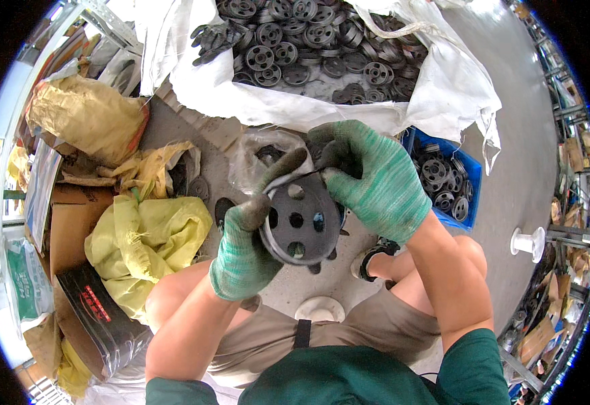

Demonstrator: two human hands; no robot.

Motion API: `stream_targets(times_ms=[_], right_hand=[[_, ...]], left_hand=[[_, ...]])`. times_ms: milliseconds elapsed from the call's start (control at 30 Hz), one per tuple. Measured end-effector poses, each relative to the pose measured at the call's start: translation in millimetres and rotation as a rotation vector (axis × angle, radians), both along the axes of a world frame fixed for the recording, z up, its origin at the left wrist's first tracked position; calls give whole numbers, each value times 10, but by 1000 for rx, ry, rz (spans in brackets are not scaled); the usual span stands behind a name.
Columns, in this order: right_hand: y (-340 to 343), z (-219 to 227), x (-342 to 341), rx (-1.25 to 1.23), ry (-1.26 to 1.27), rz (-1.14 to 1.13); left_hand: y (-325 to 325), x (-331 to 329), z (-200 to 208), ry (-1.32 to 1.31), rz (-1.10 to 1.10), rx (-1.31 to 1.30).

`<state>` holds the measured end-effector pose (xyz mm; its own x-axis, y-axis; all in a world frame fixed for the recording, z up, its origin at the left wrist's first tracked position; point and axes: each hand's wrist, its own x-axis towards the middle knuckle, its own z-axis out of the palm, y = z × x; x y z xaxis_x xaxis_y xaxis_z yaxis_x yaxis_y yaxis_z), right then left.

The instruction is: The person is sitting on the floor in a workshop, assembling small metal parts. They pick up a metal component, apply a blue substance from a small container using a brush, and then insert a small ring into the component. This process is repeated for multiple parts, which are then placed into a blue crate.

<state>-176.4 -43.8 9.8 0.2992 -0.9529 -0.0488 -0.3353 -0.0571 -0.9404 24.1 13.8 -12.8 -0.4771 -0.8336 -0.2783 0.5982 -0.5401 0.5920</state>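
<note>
A dark round pulley wheel (310,237) with several round holes through its face is held up in front of my body, its face tilted toward me. My left hand (246,253), in a green glove with dark fingers, grips the wheel's left edge with the thumb along the rim. My right hand (372,179), gloved the same way, has its thumb and fingers pinched together at the wheel's upper right rim. Whatever lies in that pinch is hidden by the fingertips. Beyond both hands, a large white sack (268,101) lies opened around many similar dark wheels (260,59).
A blue crate (474,196) of wheels stands to the right. A clear plastic bag (241,162) lies on the floor behind my hands. Yellow sacks (173,229) and a cardboard box (72,229) crowd the left. A black glove (217,40) rests on the white sack; a white spool (528,244) sits far right.
</note>
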Motion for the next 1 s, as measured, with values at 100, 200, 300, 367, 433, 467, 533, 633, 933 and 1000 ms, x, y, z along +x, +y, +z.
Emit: stream_targets(times_ms=[100, 200, 300, 367, 433, 467, 533, 633, 933, 1000], right_hand=[[14, 95, -45, 1, -43, 8], [39, 104, -97, 32, -156, 52], [46, 108, -221, 106, -242, 154], [25, 19, -338, 54, -234, 236], [62, 65, -387, 37, -111, 306], [82, 82, -417, 29, -49, 335], [150, -10, -436, -215, -18, 355], [223, -179, -412, -258, 76, 457], [294, -1060, -1509, 227, 1018, 290], [320, -1221, -1898, 169, 1131, 25]], left_hand=[[-8, -78, 52, -17, -86, -75], [-25, -44, 165, -84, -103, -23], [-29, -29, 209, -52, -42, -12], [-24, -9, 211, -70, -29, -29], [-30, 1, 135, -90, -74, -76], [-39, 4, 117, -98, -102, -101], [-38, -14, 65, -148, -168, -159], [20, -47, -162, -277, -242, -312], [-68, -177, -170, -1240, -445, -911], [-61, -146, -136, -1317, -503, -1056]])
